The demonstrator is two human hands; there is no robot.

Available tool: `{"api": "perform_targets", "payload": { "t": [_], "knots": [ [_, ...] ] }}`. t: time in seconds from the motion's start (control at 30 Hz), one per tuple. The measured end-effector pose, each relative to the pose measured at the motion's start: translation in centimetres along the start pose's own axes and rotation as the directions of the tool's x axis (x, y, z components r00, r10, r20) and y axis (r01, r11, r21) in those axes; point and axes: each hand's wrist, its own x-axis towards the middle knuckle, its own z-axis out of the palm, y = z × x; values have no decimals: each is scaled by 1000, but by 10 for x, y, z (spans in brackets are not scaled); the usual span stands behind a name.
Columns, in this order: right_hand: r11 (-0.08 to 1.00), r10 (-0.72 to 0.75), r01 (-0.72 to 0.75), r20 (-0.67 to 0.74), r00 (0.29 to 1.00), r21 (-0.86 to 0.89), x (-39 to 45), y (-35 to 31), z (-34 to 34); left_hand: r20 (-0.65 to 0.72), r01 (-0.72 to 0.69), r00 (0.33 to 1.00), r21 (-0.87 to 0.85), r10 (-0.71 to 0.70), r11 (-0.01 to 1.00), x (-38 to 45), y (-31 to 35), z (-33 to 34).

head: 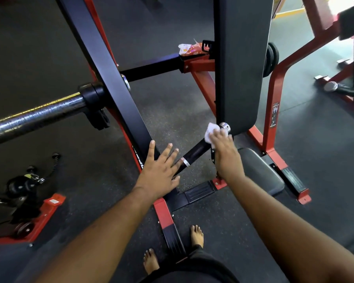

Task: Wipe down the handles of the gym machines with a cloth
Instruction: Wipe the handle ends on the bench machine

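A steel bar (35, 115) juts in at far left; the left hand (161, 170), fingers spread flat and holding nothing, braces against the black frame beam (119, 94); the right hand (221, 146) presses a white cloth (209, 132) around the upper end of the black handle (196, 153), just below its silver cap (224, 126); a firm twisting stroke down the grip would likely clean best; the back pad (241, 68) crowds the cap, leaving open floor (172, 111) between beam and handle.

We see dark speckled rubber flooring (172, 111) under red machine frames (274, 103), with bright daylight (339, 5) at the upper right.
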Motion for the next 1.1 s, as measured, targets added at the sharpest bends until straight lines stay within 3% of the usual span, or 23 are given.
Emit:
{"api": "perform_targets", "payload": {
  "t": [0.13,0.3,0.43,0.5,0.57,0.67,0.73,1.0,1.07,1.1],
  "knots": [
    [989,-21,30,61,998,-145,19,7,11,-10,10,1000,-2,-10,1000,-1,0,0],
    [990,-130,136,165,978,-28,-31,-22,40,-15,14,1000,-21,-14,1000,-2,1,-2],
    [950,-313,298,305,899,94,-54,-22,35,-4,11,1000,-23,-12,1000,-2,1,-3],
    [965,-264,255,222,939,67,-34,-16,20,0,18,1000,-25,-18,1000,-2,1,-3],
    [993,-114,116,96,989,-11,1,-4,6,2,23,1000,-19,-23,1000,-2,2,-3],
    [977,-58,78,106,993,-199,36,5,0,2,26,1000,-12,-26,1000,-2,2,-3],
    [970,-72,95,110,991,-224,29,1,9,1,27,1000,-13,-27,1000,-2,2,-4],
    [958,-287,276,213,934,83,-52,-18,39,-21,26,999,-43,-27,999,-2,2,-1],
    [966,-229,200,179,957,166,-62,-16,24,-13,24,1000,-30,-24,999,-2,2,-1],
    [968,-80,55,98,992,243,-59,-16,14,-10,21,1000,-24,-22,999,-2,3,-1]
  ]
}}
